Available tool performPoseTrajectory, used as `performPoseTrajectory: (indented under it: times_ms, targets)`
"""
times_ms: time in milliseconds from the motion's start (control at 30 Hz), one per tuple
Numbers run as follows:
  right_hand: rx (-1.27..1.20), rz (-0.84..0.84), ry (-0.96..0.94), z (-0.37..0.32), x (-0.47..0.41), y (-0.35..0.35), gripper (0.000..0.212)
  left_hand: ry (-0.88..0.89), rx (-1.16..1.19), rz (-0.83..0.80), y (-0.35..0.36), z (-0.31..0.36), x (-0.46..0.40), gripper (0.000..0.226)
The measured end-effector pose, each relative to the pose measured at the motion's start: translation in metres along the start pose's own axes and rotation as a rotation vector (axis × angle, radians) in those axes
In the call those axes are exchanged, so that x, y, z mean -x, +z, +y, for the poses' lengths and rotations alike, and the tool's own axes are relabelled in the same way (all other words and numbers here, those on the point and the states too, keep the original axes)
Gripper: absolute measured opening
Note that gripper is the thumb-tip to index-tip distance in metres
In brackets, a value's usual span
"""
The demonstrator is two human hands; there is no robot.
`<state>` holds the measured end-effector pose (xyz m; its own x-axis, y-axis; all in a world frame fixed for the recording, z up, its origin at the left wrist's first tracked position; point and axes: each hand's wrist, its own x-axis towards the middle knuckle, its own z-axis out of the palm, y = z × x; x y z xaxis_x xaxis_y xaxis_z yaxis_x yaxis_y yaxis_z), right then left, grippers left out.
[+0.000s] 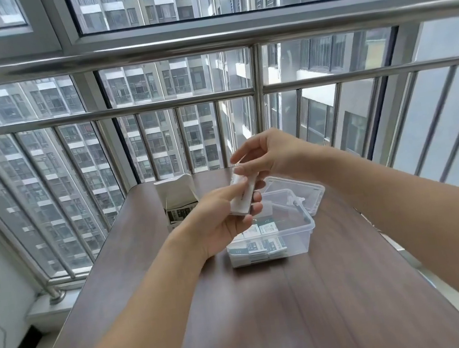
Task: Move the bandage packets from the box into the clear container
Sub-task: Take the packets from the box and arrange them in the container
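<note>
Held above the near-left corner of the clear plastic container (pixel 296 229): a small stack of white bandage packets (pixel 242 195), long axis steeply tilted, upper end leaning away and to the right, lower end toward the camera.

Gripped low by the left hand (pixel 223 222), fingers curled round the stack's lower half, thumb on its front face. Pinched at the upper end by the right hand (pixel 267 156), thumb and forefinger closed on the top edge, other fingers loosely bent.

Already lying flat in the container: several white-and-teal packets (pixel 264 237), crowded toward the near wall, far half bare. Hinged clear lid (pixel 299 190) swung open behind it to the right.

Standing just left and behind: the white cardboard box (pixel 177 202), top flap raised, open.

All on a dark brown wooden table (pixel 273 316), broad bare surface toward the camera; steel window railing (pixel 211 97) just beyond the far edge.
</note>
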<state>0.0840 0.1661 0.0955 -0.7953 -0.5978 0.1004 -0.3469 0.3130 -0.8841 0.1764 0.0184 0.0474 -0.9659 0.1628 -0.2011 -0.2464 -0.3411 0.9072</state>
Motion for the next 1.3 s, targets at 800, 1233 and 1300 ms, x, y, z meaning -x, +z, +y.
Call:
performPoseTrajectory:
  times_ms: [800,1233,1300]
  targets:
    - [0.21,0.11,0.279,0.001,-0.005,0.001,0.014,0.095,-0.36,0.118,0.023,-0.021,-0.02,0.04]
    - [-0.054,0.045,0.223,-0.002,0.004,-0.004,0.025,0.039,0.03,0.069,0.015,-0.018,-0.016,0.013]
    - [-0.095,0.027,0.237,-0.001,0.003,-0.004,0.028,0.033,0.046,0.1,0.013,-0.018,-0.018,0.014]
